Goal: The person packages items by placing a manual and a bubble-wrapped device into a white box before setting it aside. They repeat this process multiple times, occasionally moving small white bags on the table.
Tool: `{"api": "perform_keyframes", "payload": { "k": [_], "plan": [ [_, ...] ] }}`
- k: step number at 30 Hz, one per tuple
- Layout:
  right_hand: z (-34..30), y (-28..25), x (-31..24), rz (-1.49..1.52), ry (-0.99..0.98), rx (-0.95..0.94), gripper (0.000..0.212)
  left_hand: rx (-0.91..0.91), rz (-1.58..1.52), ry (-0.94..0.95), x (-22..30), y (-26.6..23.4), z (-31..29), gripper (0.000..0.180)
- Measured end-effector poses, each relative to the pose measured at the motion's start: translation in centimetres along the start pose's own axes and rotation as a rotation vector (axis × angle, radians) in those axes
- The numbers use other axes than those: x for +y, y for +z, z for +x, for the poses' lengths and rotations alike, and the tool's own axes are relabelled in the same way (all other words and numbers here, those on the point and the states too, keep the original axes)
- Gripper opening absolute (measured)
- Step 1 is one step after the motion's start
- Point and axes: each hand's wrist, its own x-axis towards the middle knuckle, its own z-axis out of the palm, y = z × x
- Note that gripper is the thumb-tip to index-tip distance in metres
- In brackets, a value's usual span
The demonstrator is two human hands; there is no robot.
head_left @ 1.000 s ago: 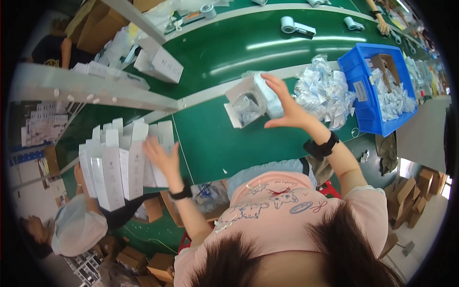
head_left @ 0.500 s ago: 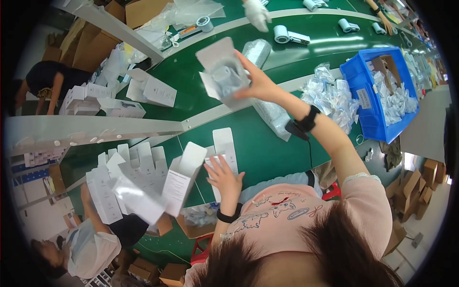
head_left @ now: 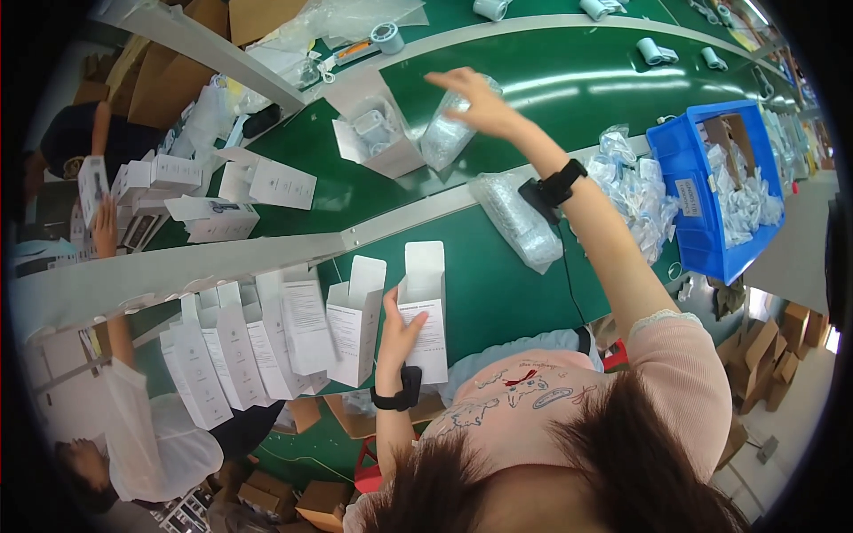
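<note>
Around the left side of an upright white carton (head_left: 426, 342), whose top flap is raised, my left hand (head_left: 400, 338) is closed with the thumb across its printed front. My right hand (head_left: 484, 105) is empty, fingers apart, over a bubble-wrapped bundle (head_left: 447, 138) on the far green surface. Just left of that bundle stands an open white box (head_left: 397, 160) with a plastic-wrapped grey part (head_left: 373, 131) inside. Nearer me, below my right wrist, lies a second bubble-wrapped bundle (head_left: 518, 222).
Several open white cartons (head_left: 231, 355) stand in a row at left, beside a metal rail (head_left: 204, 258). At right, a blue bin (head_left: 686, 200) holds bagged parts, with more clear bags (head_left: 635, 191) beside it. Light-blue devices (head_left: 653, 51) lie on the far surface. Co-workers' arms (head_left: 105, 226) reach in at left.
My right hand has let go of the box with the wrapped part and moved right over the bundle. The left hand has gone from lying spread on the carton to gripping its side.
</note>
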Motion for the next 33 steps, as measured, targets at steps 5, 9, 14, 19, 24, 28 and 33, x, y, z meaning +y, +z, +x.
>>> {"api": "perform_keyframes", "payload": {
  "k": [5,9,14,19,24,28,33],
  "plan": [
    [0.0,1.8,3.8,-0.027,0.926,-0.196,0.073,0.005,-0.108,0.176,3.9,1.4,-0.5,0.072],
    [-0.5,5.1,4.2,0.035,0.978,-0.067,0.061,0.081,0.241,0.466,7.1,2.8,0.9,0.071],
    [-3.0,2.3,4.4,0.701,0.824,0.772,0.045,0.112,0.259,0.653,8.2,6.6,2.6,0.074],
    [-6.5,-9.1,-5.2,1.722,0.642,0.796,0.053,0.255,0.030,0.693,6.1,8.3,3.5,0.071],
    [-8.0,-8.4,-15.6,1.375,0.739,1.052,0.055,0.386,-0.003,0.603,5.6,10.9,3.3,0.070],
    [-9.4,-5.6,-17.5,0.622,0.620,1.013,0.062,0.467,0.025,0.722,5.9,12.1,2.7,0.070],
    [-10.0,-7.7,-18.8,0.239,0.252,0.693,0.057,0.429,-0.130,0.712,5.0,12.6,3.3,0.071]
  ]
}}
